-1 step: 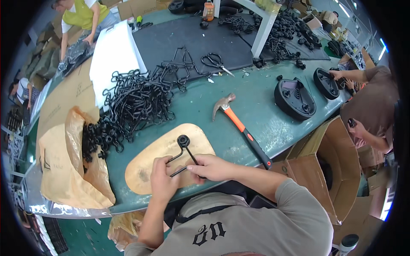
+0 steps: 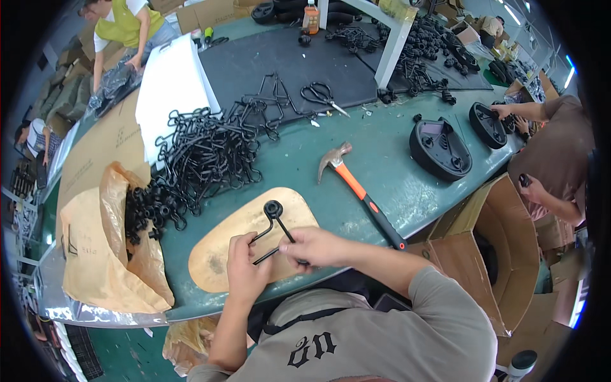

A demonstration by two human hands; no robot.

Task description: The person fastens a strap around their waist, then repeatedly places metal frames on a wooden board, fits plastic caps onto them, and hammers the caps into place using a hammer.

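Observation:
A bent black wire bracket [image 2: 270,227], with a round black ring [image 2: 273,209] at its far end, is held in both hands over a tan rounded board [image 2: 213,258]. My left hand [image 2: 247,270] is closed on the bracket's left leg. Closed around its right side is my right hand [image 2: 315,247], whose fingers partly cover the rod. Beyond my right hand, a claw hammer [image 2: 359,192] with an orange and black handle lies on the green table [image 2: 293,156]. Many similar black wire brackets [image 2: 207,149] are piled to the far left.
A paper bag [image 2: 105,261] stands open by small black fittings [image 2: 143,207]. Scissors [image 2: 324,100] lie on a dark mat [image 2: 254,63]. Black housings [image 2: 440,149] sit at right, near a co-worker's hand [image 2: 503,111]. A cardboard box [image 2: 458,261] stands beside the table's right edge.

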